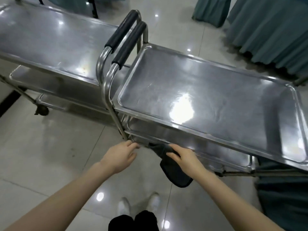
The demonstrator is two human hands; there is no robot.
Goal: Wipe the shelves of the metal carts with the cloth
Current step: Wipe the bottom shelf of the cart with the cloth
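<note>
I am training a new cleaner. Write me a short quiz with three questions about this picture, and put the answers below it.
1. True or false: dishes stand on the top shelf of the nearer cart.
2. Where does the right hand hold the dark cloth?
A) flat on the top shelf
B) at the edge of a shelf below the top one
C) on the floor tiles
3. How many black handle grips show between the two carts?

Key: 1 false; 2 B; 3 two.
</note>
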